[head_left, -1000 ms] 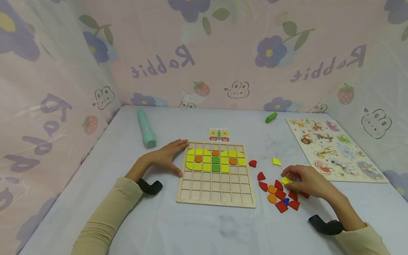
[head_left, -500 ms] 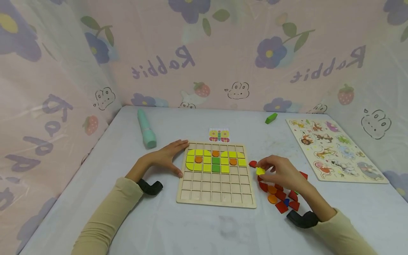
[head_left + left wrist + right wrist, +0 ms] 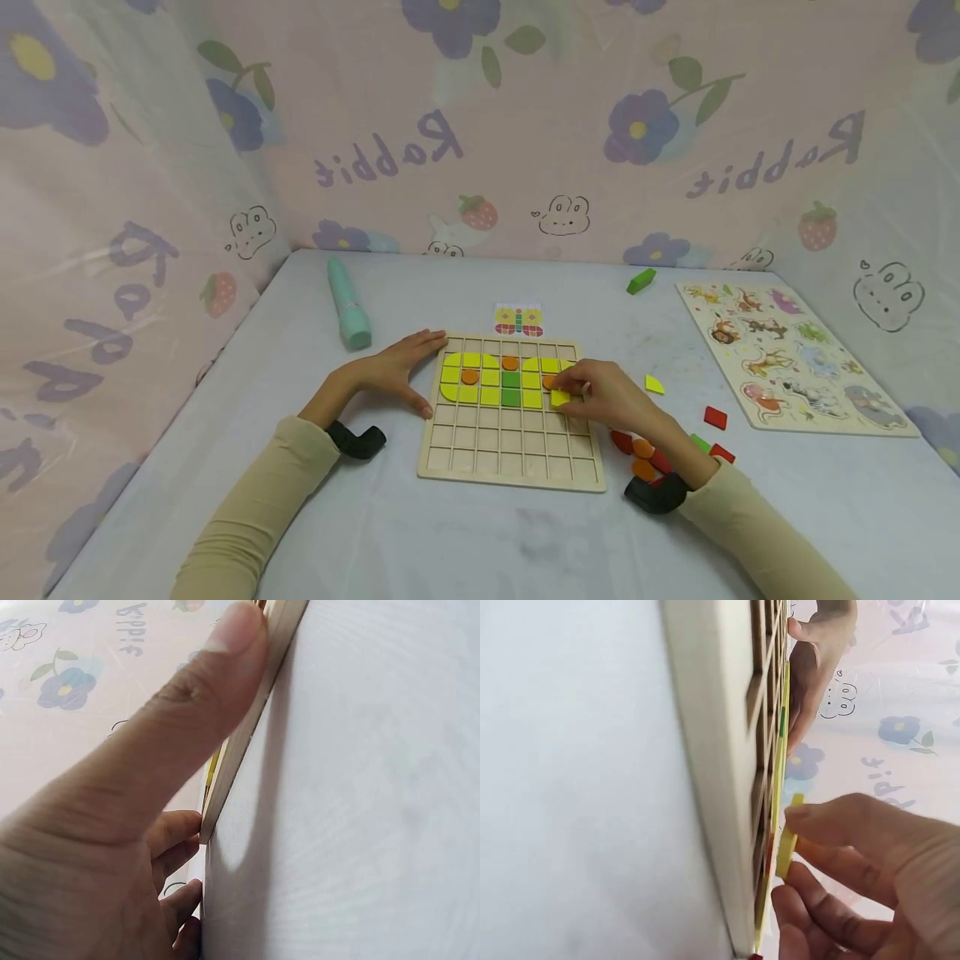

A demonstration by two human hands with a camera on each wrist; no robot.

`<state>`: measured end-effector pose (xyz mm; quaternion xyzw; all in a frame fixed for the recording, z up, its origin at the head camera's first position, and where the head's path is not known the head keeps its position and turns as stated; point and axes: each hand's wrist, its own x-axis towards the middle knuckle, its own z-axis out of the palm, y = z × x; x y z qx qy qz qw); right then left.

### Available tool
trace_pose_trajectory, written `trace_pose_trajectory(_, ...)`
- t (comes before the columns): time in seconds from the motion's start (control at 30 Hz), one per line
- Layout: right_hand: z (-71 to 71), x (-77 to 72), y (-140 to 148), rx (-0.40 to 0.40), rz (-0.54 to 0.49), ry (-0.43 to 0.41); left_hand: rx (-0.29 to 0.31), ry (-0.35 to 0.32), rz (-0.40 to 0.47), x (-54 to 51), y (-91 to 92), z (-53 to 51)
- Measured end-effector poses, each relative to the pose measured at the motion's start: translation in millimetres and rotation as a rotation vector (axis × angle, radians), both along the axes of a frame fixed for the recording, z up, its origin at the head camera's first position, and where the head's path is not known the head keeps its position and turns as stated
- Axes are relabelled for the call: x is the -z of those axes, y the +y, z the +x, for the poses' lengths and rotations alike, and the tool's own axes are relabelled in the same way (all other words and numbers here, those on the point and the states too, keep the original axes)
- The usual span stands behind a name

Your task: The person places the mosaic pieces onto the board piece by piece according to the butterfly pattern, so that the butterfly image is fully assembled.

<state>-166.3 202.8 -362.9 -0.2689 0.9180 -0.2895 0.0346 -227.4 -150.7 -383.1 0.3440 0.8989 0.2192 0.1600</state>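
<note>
Pale sleeves (image 3: 255, 500) reach in from the near side of the white-covered table (image 3: 517, 554). A black device (image 3: 656, 493) sits at the right wrist, off the grid board's near-right corner; a second black device (image 3: 357, 442) at the left wrist, beyond the board's left edge.

Right of the board, partly hidden by the right forearm: red pieces (image 3: 622, 442), orange discs (image 3: 642, 470), a green piece (image 3: 701, 443). Count cannot be told.

Grid board (image 3: 512, 468) lies flat, wooden cells showing along its near edge. Right hand (image 3: 609, 395) comes over the right edge, thumb and fingers pinching a yellow piece (image 3: 788, 840). Piece is above the cell on the near side of the right-hand orange inlay, next to a laid yellow square; slightly tilted, just off the board's face. Contact at its lower end: cannot tell.

Left hand (image 3: 390, 373) spread, thumb against the board's left edge, fingers at the far-left corner.

Farther in on the board: yellow inlays (image 3: 491, 396) either side of a centre column with two green squares (image 3: 511, 398).

A yellow quarter-round (image 3: 654, 385) lies between the board and an animal puzzle (image 3: 817, 422) at the table's right edge. A butterfly card (image 3: 518, 320) lies just past the board's far edge. Teal wand (image 3: 348, 304) toward the table's far-left corner; green block (image 3: 641, 281) near the far edge. Behind, a floral backdrop (image 3: 525, 167).
</note>
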Motion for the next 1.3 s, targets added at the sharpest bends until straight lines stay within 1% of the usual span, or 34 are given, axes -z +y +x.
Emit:
trace_pose_trajectory(0.23,-4.9,3.7,-1.9,-0.057,-0.029,-0.006,-0.005,-0.001,-0.006,0.8,0.0,-0.1)
trace_pose_trajectory(0.43,-8.1,7.7,-0.1,-0.096,-0.043,0.041,-0.005,0.005,-0.006,1.9,-0.6,-0.7)
trace_pose_trajectory(0.6,-9.2,7.4,0.2,-0.116,-0.035,0.061,-0.004,0.01,-0.001,1.3,-1.1,-0.2)
trace_pose_trajectory(0.73,-8.9,2.5,7.4,-0.077,-0.035,0.052,-0.001,0.003,0.003,0.1,-0.8,0.6)
trace_pose_trajectory(0.8,-10.2,-1.0,17.6,-0.053,-0.03,0.072,0.0,0.001,0.002,0.1,-0.3,0.7)
trace_pose_trajectory(0.97,-16.3,-7.5,58.5,-0.005,0.013,0.175,0.006,0.003,0.0,1.3,0.5,0.2)
trace_pose_trajectory(1.03,-17.7,-8.6,75.8,0.024,0.037,0.184,0.009,0.006,0.001,1.9,0.0,0.0)
trace_pose_trajectory(1.1,-18.2,-9.1,91.1,0.058,0.062,0.165,0.01,0.008,0.005,2.6,-0.4,-0.4)
trace_pose_trajectory(1.2,-17.1,-9.4,109.1,0.107,0.093,0.094,0.006,0.008,0.008,3.8,-1.0,-1.4)
trace_pose_trajectory(1.3,-16.3,-7.7,119.5,0.137,0.112,0.029,0.002,0.008,0.009,4.2,-0.8,-1.9)
